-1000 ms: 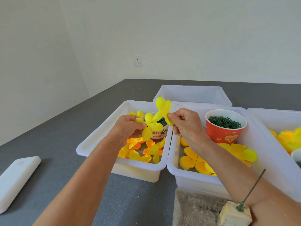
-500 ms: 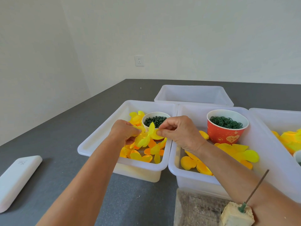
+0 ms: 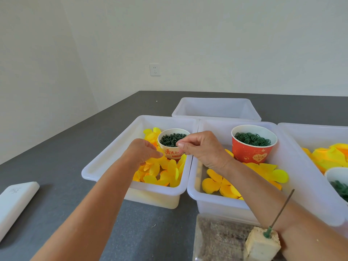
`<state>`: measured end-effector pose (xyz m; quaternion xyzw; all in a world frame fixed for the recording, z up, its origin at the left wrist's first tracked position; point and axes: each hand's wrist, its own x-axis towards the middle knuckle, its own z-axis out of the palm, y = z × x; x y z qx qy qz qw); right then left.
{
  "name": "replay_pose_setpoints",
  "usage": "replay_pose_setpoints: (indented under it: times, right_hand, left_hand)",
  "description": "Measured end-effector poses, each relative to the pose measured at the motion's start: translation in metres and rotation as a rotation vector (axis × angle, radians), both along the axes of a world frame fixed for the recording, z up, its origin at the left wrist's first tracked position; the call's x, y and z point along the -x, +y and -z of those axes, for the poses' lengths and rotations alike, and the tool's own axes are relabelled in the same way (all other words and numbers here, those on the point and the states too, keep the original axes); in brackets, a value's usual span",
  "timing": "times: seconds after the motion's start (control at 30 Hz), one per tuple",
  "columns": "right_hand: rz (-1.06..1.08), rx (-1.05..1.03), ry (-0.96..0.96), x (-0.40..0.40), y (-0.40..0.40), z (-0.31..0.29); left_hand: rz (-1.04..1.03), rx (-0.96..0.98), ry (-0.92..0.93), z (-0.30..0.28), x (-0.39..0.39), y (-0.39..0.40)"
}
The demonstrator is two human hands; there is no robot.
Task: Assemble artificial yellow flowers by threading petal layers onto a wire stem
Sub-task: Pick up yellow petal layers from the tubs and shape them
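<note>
1. Pinched together, the thumb and fingertips of the right hand (image 3: pixel 203 147) hover at the rim of the white cup of small green rings (image 3: pixel 173 140); whether a ring sits in that pinch is too small to tell. The left hand (image 3: pixel 143 152) reaches down with curled fingers onto the small yellow petal layers (image 3: pixel 165 172) in the left bin (image 3: pixel 105 161), and it is hidden whether it grips one.
2. No partly built flower shows in either hand. The only wire stem (image 3: pixel 280 210) in view stands tilted in a foam block (image 3: pixel 261 243) at the lower right, just beside the right forearm.
3. Judged from this, the step is gathering parts: a green ring from the cup and a petal layer from the bin.
4. Next move would call for lifting 1 layer clear of the pile and finding its centre hole, so only 1 piece comes away.
5. Larger petal layers (image 3: pixel 222 183) lie in the middle bin (image 3: pixel 207 194) under the right wrist, beside a red cup of green rings (image 3: pixel 253 146).
6. Bin walls hem both hands, and the 2 bins touch. The stem stands close by the right arm, so pulling back risks a snag. Open grey table (image 3: pixel 66 147) lies to the left.
</note>
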<state>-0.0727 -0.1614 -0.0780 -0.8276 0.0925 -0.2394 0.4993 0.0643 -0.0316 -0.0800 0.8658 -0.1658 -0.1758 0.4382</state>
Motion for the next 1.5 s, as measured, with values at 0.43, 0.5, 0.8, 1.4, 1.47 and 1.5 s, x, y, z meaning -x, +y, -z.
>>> replay_pose_setpoints:
  times: [0.43,0.5,0.8,1.4,1.47,1.5]
  right_hand:
    - [0.264,-0.197,0.097,0.074,-0.072,-0.023]
    - [0.341,-0.193,0.136,0.084,-0.083,-0.018]
    - [0.469,0.449,0.693,0.095,-0.098,0.012]
    - [0.394,0.191,0.740,0.102,-0.089,0.001]
    - [0.376,-0.004,0.599,0.103,-0.088,0.001]
    - [0.360,-0.076,0.541,0.103,-0.087,0.001]
  left_hand:
    - [0.213,0.059,-0.576,-0.027,0.035,-0.046]
    - [0.309,0.042,-0.601,-0.035,0.050,-0.064]
    - [0.580,-0.076,-0.656,-0.023,0.099,-0.130]
    - [0.625,-0.053,-0.577,0.000,0.095,-0.125]
    - [0.653,-0.028,-0.504,0.000,0.097,-0.125]
    - [0.690,-0.015,-0.443,-0.001,0.097,-0.125]
